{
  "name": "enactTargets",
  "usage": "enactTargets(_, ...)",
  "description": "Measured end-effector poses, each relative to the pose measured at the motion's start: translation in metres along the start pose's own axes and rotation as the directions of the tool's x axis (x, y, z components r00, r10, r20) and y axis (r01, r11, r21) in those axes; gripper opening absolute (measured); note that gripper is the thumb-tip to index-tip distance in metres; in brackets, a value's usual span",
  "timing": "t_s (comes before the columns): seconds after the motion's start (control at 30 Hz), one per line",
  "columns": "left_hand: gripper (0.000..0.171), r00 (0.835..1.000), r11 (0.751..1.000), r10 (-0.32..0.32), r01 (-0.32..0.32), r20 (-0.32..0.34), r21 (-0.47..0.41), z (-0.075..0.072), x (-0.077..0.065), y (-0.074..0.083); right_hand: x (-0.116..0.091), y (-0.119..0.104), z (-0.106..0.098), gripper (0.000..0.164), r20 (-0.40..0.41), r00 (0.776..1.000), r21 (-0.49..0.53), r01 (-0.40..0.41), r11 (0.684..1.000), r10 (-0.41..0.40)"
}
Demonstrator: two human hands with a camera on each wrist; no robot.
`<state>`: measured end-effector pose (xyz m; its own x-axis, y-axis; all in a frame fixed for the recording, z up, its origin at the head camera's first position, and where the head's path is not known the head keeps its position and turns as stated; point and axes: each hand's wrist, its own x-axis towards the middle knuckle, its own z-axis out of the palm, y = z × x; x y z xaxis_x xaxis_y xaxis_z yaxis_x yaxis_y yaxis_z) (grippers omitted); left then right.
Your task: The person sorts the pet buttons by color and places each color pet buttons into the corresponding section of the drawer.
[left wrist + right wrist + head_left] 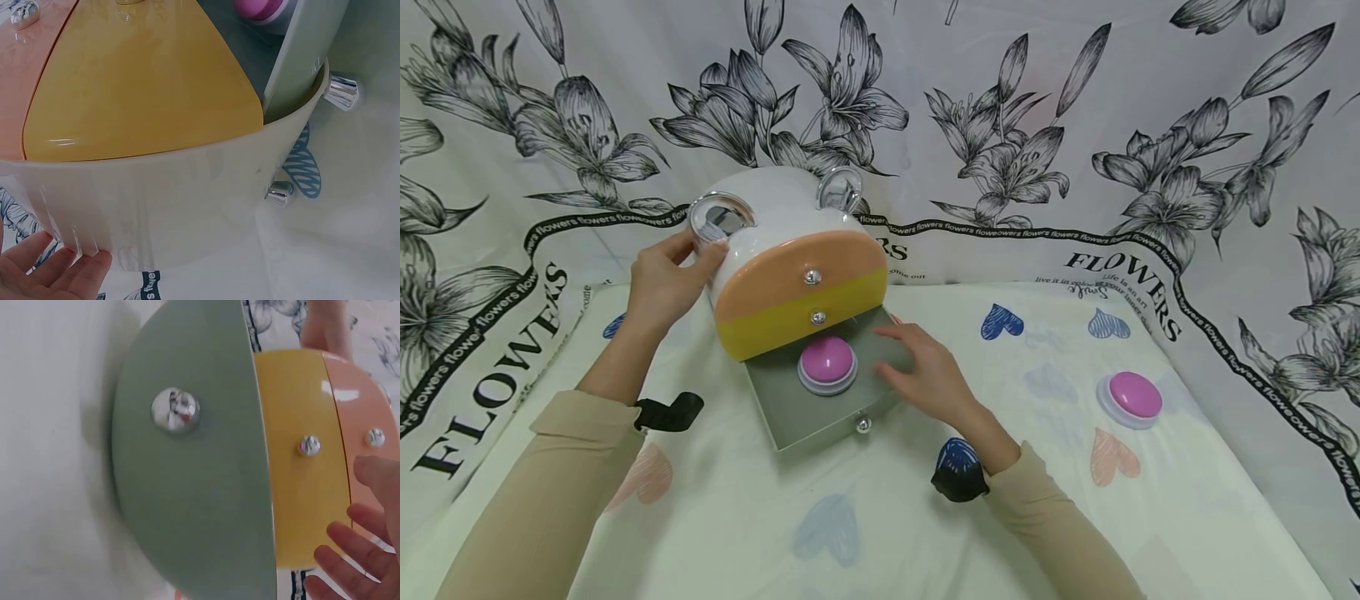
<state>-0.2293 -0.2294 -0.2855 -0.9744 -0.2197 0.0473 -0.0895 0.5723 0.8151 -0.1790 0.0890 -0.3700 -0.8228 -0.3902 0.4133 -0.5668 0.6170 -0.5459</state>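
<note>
A rounded white drawer cabinet (767, 187) with mirrored ears stands on the cloth, its front striped orange and yellow. Its grey-green bottom drawer (775, 412) is pulled out. Inside the drawer sits a pink push button (827, 360) on a white base. My left hand (662, 279) rests against the cabinet's upper left side, just below the left ear (721, 218); extended fingers (81, 272) touch the white wall in the left wrist view. At the drawer's right side hovers my right hand (928, 375), fingers spread and holding nothing; whether it touches the rim is unclear.
A second pink button (1131, 398) with a white base lies on the right of the heart-patterned cloth (880, 542). Behind the cabinet hangs a flower-printed curtain (992, 150). Silver knobs mark each drawer, including the lowest knob (175, 410). Short silver feet (342, 91) show under the cabinet.
</note>
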Motion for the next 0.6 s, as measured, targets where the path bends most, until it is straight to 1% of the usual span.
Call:
enactTargets(0.2, 0.073, 1.0, 1.0, -0.005, 0.005, 0.0, 0.002, 0.0, 0.0, 0.001, -0.017, 0.018, -0.015, 0.044, -0.104, 0.995, 0.045, 0.005, 0.999, 0.0)
enactTargets(0.33, 0.073, 1.0, 1.0, -0.005, 0.005, -0.001, 0.005, 0.0, 0.0, 0.001, -0.027, 0.031, -0.026, 0.044, -0.165, 0.986, 0.036, 0.0, 0.999, 0.006)
enactTargets(0.53, 0.074, 1.0, 1.0, -0.016, 0.016, -0.002, 0.012, 0.0, 0.0, 0.001, -0.04, 0.049, -0.047, 0.048, -0.21, 0.976, -0.007, -0.052, 0.999, 0.049)
enactTargets(0.6, 0.074, 1.0, 1.0, -0.009, 0.009, -0.002, 0.009, 0.0, 0.0, 0.0, -0.045, 0.056, -0.053, 0.05, -0.223, 0.973, -0.016, -0.072, 0.997, 0.067)
